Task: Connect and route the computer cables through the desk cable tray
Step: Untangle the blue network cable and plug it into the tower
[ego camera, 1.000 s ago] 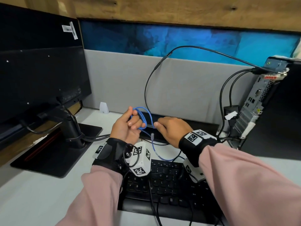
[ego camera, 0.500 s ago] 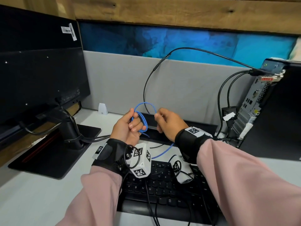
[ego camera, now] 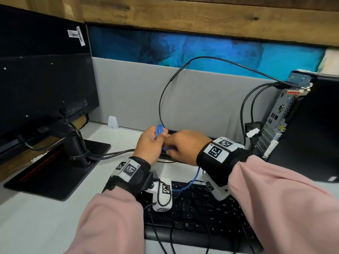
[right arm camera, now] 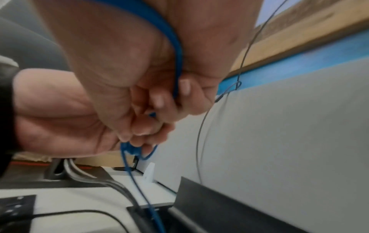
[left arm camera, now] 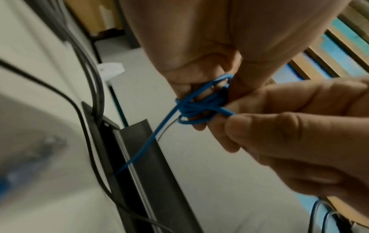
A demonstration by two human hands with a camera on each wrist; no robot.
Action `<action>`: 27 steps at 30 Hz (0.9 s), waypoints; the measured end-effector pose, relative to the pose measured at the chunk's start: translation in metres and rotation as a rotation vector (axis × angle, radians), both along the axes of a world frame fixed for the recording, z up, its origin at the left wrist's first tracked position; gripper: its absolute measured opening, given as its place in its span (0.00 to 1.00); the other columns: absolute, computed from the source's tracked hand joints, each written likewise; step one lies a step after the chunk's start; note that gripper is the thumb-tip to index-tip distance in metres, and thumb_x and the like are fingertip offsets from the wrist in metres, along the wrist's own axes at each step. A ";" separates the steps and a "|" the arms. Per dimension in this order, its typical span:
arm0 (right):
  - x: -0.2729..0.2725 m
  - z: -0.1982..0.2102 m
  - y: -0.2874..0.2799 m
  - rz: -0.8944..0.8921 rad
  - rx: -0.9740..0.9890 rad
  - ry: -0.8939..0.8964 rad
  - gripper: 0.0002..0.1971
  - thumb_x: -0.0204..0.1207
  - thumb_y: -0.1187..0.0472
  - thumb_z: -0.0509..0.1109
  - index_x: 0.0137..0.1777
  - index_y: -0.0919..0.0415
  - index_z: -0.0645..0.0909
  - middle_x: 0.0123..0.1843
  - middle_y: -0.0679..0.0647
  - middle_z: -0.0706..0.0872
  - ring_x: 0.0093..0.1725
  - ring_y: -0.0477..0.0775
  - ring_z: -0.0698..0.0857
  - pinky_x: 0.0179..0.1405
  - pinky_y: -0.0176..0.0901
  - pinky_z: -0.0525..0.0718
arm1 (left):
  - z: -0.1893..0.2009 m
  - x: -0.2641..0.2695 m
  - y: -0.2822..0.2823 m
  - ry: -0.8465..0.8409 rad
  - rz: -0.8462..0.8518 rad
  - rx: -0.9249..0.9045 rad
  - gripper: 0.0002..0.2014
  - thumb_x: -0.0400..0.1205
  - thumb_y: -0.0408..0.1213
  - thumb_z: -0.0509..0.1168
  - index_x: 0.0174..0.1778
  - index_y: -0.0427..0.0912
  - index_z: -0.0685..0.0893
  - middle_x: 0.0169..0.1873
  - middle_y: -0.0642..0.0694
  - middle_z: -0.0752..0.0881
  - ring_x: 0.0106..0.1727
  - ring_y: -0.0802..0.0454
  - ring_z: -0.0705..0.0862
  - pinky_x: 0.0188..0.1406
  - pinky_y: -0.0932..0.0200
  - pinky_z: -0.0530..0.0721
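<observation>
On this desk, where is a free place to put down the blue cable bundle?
Bare desk lies left of the keyboard, in front of the monitor base. Crowded: around the cable tray and beside the computer tower, where black cables hang.

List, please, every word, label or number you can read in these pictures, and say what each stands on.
"G", "B", "P", "L": faint key caps on the keyboard.
Barcode sticker on the monitor: print too small to read.
Red label on the computer tower: blurred, unreadable.
Wristband markers: black-and-white patterns, no text.
</observation>
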State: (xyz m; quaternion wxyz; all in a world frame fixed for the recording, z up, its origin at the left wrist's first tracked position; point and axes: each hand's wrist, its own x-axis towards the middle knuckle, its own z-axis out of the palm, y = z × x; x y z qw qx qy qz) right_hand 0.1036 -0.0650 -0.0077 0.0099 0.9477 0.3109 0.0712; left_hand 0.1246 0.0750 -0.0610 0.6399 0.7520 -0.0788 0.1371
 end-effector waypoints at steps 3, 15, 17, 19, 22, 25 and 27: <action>0.003 0.014 -0.011 -0.062 0.071 -0.093 0.10 0.74 0.46 0.72 0.49 0.48 0.79 0.43 0.49 0.87 0.43 0.59 0.85 0.35 0.42 0.72 | -0.003 0.000 0.000 0.005 -0.056 0.155 0.05 0.86 0.34 0.61 0.50 0.38 0.82 0.41 0.39 0.89 0.39 0.46 0.87 0.46 0.53 0.84; 0.025 0.039 -0.055 -0.280 0.124 -0.209 0.12 0.82 0.44 0.67 0.49 0.51 0.85 0.46 0.47 0.79 0.47 0.55 0.81 0.40 0.43 0.72 | -0.010 0.005 0.011 0.117 -0.125 -0.101 0.15 0.86 0.42 0.63 0.35 0.41 0.74 0.22 0.51 0.68 0.25 0.53 0.65 0.34 0.52 0.69; 0.024 0.035 -0.062 -0.400 0.111 -0.187 0.15 0.81 0.43 0.65 0.42 0.53 0.84 0.40 0.50 0.83 0.43 0.58 0.82 0.37 0.43 0.73 | -0.009 0.008 0.014 0.141 -0.079 -0.223 0.16 0.87 0.40 0.61 0.32 0.43 0.72 0.19 0.54 0.67 0.21 0.56 0.64 0.31 0.56 0.70; 0.024 0.030 -0.066 -0.494 0.098 -0.095 0.18 0.79 0.44 0.66 0.35 0.57 0.81 0.31 0.51 0.80 0.38 0.60 0.81 0.33 0.42 0.71 | -0.007 0.011 0.016 0.169 -0.039 -0.359 0.16 0.88 0.40 0.59 0.33 0.42 0.74 0.16 0.55 0.67 0.18 0.58 0.64 0.33 0.58 0.73; 0.024 0.020 -0.071 -0.526 0.254 0.127 0.17 0.77 0.47 0.69 0.33 0.57 0.87 0.24 0.50 0.78 0.30 0.55 0.80 0.30 0.41 0.71 | -0.010 0.015 0.020 0.193 -0.042 -0.538 0.16 0.89 0.40 0.57 0.35 0.41 0.74 0.17 0.52 0.69 0.19 0.55 0.64 0.34 0.57 0.74; 0.024 0.013 -0.069 -0.482 0.479 0.311 0.18 0.81 0.47 0.69 0.34 0.57 0.89 0.19 0.47 0.77 0.18 0.45 0.75 0.28 0.38 0.73 | -0.011 0.016 0.020 0.197 -0.095 -0.620 0.17 0.90 0.41 0.56 0.34 0.41 0.71 0.20 0.49 0.69 0.22 0.53 0.64 0.32 0.57 0.74; 0.025 0.012 -0.064 -0.472 0.661 0.386 0.18 0.82 0.47 0.69 0.36 0.58 0.87 0.21 0.49 0.79 0.16 0.45 0.73 0.24 0.37 0.74 | -0.011 0.014 0.019 0.198 -0.166 -0.626 0.18 0.90 0.41 0.56 0.33 0.41 0.70 0.21 0.49 0.68 0.22 0.53 0.63 0.31 0.58 0.72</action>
